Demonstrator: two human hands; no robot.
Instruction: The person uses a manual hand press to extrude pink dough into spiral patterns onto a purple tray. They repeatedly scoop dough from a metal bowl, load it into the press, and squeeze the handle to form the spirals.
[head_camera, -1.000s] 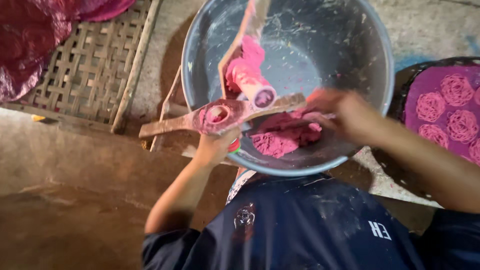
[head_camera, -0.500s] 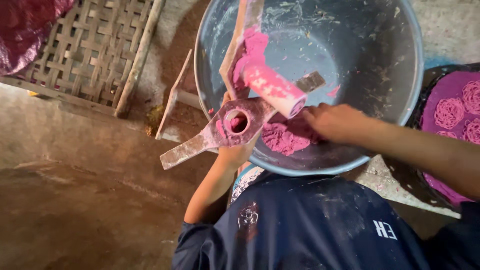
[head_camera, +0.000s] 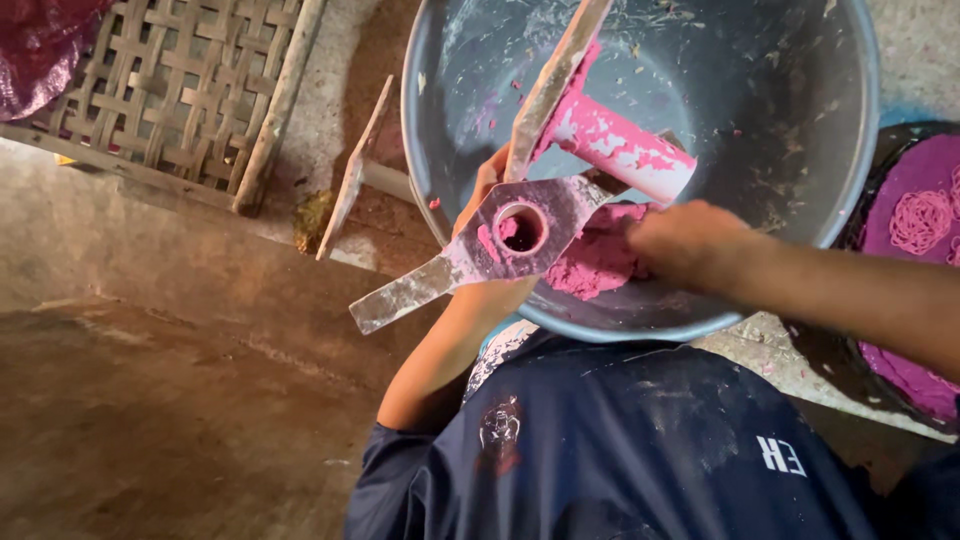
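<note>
My left hand (head_camera: 488, 296) grips a wooden press (head_camera: 455, 270) from underneath, a flat paddle with a round hole smeared with pink dough. Its second arm, carrying a pink-coated cylinder plunger (head_camera: 620, 150), is swung open above a grey metal basin (head_camera: 850, 180). My right hand (head_camera: 680, 245) reaches in from the right, its fingers closed on a lump of pink dough (head_camera: 590, 268) at the basin's near side, just beside the press hole. My dark blue shirt fills the bottom of the view.
A dark round tray (head_camera: 885, 235) with coiled pink noodle nests stands at the right edge. A woven bamboo mat (head_camera: 170, 90) and a pink cloth (head_camera: 40, 40) lie at upper left. A wooden board (head_camera: 355, 170) leans beside the basin on a concrete floor.
The press has tilted, with its hole now facing up and the plunger arm swung wider open. My right hand stays at the dough, close to the hole.
</note>
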